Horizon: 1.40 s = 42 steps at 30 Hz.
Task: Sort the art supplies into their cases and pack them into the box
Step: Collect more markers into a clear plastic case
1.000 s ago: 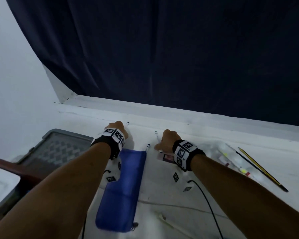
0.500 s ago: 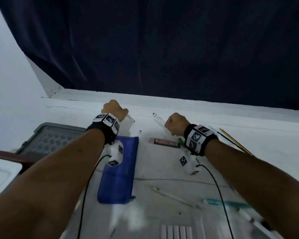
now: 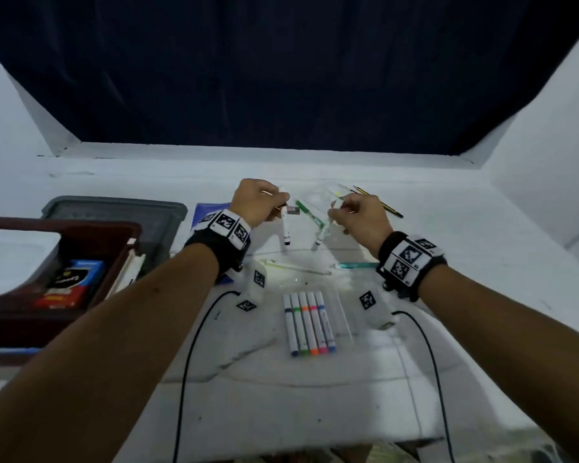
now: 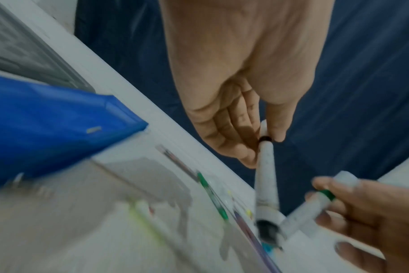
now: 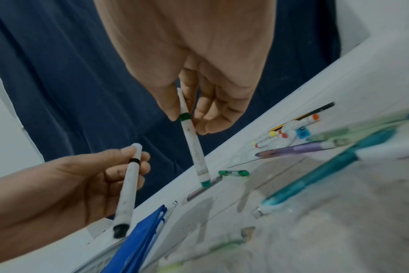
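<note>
My left hand (image 3: 276,203) pinches a white marker with a black tip (image 3: 284,228) that hangs down over the table. My right hand (image 3: 336,212) pinches a white marker with a green tip (image 3: 322,232) the same way. In the wrist views the black marker (image 4: 266,175) and the green marker (image 5: 194,144) sit between thumb and fingers. A blue pouch (image 3: 211,208) lies behind my left wrist, mostly hidden. Several capped markers (image 3: 308,324) lie in a row on the white table (image 3: 315,412) near me.
A dark brown box (image 3: 107,235) with a blue packet inside stands at the left, a grey lid (image 3: 147,212) behind it. Loose pens (image 3: 310,215), a yellow-tipped pen (image 3: 291,266), a teal pen (image 3: 355,265) and pencils (image 3: 378,202) lie around the hands.
Both hands have lifted a marker off the table's far side and drawn back toward me. The head view has tipped down, bringing the marker row and brown box into sight.
</note>
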Tool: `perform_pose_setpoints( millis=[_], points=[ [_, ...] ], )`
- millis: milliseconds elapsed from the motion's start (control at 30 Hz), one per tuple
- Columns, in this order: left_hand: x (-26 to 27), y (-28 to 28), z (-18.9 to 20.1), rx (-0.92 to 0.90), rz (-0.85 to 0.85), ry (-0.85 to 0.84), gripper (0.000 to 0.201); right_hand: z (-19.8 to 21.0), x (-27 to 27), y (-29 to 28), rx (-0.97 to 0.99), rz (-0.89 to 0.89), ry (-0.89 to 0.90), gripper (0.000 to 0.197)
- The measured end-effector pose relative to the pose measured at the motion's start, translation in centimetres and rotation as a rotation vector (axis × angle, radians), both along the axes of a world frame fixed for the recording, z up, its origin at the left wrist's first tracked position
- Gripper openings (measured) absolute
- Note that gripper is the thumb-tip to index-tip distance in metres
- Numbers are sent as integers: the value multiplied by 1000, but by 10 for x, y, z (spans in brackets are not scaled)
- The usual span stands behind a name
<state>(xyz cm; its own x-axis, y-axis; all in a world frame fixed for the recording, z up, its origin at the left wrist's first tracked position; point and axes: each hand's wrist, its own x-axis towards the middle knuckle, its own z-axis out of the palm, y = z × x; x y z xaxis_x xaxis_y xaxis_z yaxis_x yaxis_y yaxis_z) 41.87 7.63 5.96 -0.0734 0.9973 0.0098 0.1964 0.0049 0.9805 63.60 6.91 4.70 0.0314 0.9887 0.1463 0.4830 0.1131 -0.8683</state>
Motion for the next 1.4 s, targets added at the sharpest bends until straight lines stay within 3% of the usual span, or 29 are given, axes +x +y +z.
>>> perform_pose_setpoints(
  millis=[167,300,500,667,767,900,1033,1100,1267,1400],
  points=[
    [42,-49,-17,-101,-236,108,23,-2,23,-48,-65,-5,33,20],
    [62,-69,-35,-173,-300,212,13,-9,39,-80,-181,2,-37,32],
    [84,-82,-50,-182,-237,407,15,-28,54,-104,-340,67,-155,12],
    [100,-86,-59,-193,-181,612,26,-43,61,-101,-375,90,-219,28],
    [104,-88,-59,-188,-161,716,27,-50,62,-99,-374,115,-299,33],
    [103,-93,-56,-156,-200,786,23,-57,62,-97,-328,159,-279,34],
    [101,-98,-53,-180,-295,833,50,-62,61,-93,-288,177,-287,34],
    [101,-100,-50,-186,-361,935,66,-64,59,-92,-288,185,-298,33],
    [101,-105,-51,-164,-426,1118,54,-65,57,-88,-314,191,-265,32],
    [99,-108,-51,-144,-417,1055,76,-68,56,-87,-303,191,-315,33]
  ],
)
